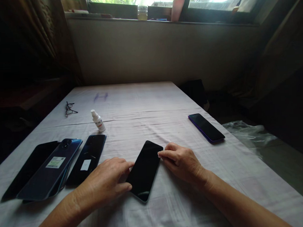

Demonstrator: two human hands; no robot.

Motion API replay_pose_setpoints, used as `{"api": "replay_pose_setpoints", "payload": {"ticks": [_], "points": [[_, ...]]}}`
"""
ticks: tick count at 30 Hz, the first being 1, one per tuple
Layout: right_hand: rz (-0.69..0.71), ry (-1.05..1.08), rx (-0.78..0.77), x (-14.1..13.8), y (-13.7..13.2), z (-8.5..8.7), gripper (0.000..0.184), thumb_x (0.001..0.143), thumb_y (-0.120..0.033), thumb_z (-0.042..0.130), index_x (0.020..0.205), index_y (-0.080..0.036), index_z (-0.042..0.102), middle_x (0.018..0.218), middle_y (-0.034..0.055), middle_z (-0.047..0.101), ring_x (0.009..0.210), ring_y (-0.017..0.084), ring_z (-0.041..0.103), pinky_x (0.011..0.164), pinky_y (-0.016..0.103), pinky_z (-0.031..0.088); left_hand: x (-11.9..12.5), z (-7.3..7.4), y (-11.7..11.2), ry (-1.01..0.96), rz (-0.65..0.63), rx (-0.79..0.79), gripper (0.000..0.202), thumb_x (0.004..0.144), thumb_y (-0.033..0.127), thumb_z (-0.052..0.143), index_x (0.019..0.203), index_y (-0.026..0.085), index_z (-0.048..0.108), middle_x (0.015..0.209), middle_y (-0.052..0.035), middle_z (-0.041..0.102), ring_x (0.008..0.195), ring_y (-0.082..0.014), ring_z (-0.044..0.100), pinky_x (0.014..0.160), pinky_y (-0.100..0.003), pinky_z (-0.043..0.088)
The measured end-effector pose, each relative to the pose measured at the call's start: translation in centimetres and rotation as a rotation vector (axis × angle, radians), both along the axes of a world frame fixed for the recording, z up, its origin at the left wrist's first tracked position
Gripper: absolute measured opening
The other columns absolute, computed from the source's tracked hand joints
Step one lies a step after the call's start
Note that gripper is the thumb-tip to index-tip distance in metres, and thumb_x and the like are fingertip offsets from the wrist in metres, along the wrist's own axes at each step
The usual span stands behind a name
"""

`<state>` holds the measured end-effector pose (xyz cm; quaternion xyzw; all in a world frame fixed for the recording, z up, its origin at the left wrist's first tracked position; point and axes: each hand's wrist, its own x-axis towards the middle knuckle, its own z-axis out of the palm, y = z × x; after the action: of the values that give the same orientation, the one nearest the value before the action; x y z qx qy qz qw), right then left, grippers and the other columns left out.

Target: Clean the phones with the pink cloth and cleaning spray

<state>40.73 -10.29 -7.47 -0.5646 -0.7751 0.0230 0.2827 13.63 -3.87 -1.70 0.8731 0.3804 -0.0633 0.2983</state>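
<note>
A black phone [145, 170] lies screen-up on the white tablecloth [141, 104] between my hands. My left hand [106, 181] rests at its left edge, with the fingers curled against the side and the thumb at the lower edge. My right hand [180, 161] touches the phone's upper right edge with pinched fingertips. Both hands hold the phone flat on the cloth.
To the left lie a dark phone with a white sticker [87, 158], a blue phone back [51, 169] with a green label, and a black panel [27, 169]. A small white bottle [98, 120] and glasses [69, 108] sit farther back. A purple-edged phone [206, 127] lies right.
</note>
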Motion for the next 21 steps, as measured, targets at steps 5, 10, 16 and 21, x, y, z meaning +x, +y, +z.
{"api": "replay_pose_setpoints", "payload": {"ticks": [5, 10, 16, 21], "points": [[0.124, 0.040, -0.054, -0.1, -0.2, 0.3, 0.019, 0.090, -0.015, 0.061, 0.097, -0.023, 0.077, 0.086, 0.0031, 0.068, 0.067, 0.013, 0.065, 0.062, 0.021, 0.049, -0.2, 0.5, -0.5, 0.025, -0.040, -0.004, 0.042, 0.077, 0.021, 0.067, 0.118, 0.029, 0.064, 0.110, -0.0026, 0.066, 0.107, -0.0261, 0.061, 0.091, -0.035, 0.045], [0.153, 0.045, -0.064, 0.0, -0.1, 0.4, 0.020, 0.091, -0.015, 0.061, 0.097, -0.023, 0.077, 0.085, 0.0030, 0.068, 0.068, 0.012, 0.065, 0.063, 0.021, 0.049, 0.4, 0.7, -1.3, 0.091, -0.041, 0.082, 0.037, 0.078, 0.019, 0.065, 0.113, 0.027, 0.066, 0.105, -0.0042, 0.066, 0.102, -0.0270, 0.062, 0.089, -0.038, 0.047], [0.037, -0.012, -0.025, 0.5, 0.1, 0.3, 0.019, 0.093, -0.019, 0.060, 0.097, -0.024, 0.077, 0.090, 0.0030, 0.071, 0.069, 0.013, 0.066, 0.063, 0.022, 0.049, 1.1, 1.1, -2.2, 0.137, -0.030, 0.127, 0.033, 0.076, 0.017, 0.066, 0.108, 0.025, 0.067, 0.104, -0.0061, 0.067, 0.103, -0.0293, 0.064, 0.090, -0.040, 0.049], [0.110, 0.042, -0.053, 0.5, 0.2, 0.2, 0.019, 0.092, -0.017, 0.060, 0.097, -0.024, 0.077, 0.087, 0.0026, 0.070, 0.068, 0.012, 0.066, 0.063, 0.022, 0.049, 1.3, 1.2, -2.4, 0.142, -0.062, 0.141, 0.031, 0.075, 0.014, 0.065, 0.104, 0.024, 0.068, 0.102, -0.0063, 0.068, 0.100, -0.0293, 0.065, 0.088, -0.039, 0.049]]}}
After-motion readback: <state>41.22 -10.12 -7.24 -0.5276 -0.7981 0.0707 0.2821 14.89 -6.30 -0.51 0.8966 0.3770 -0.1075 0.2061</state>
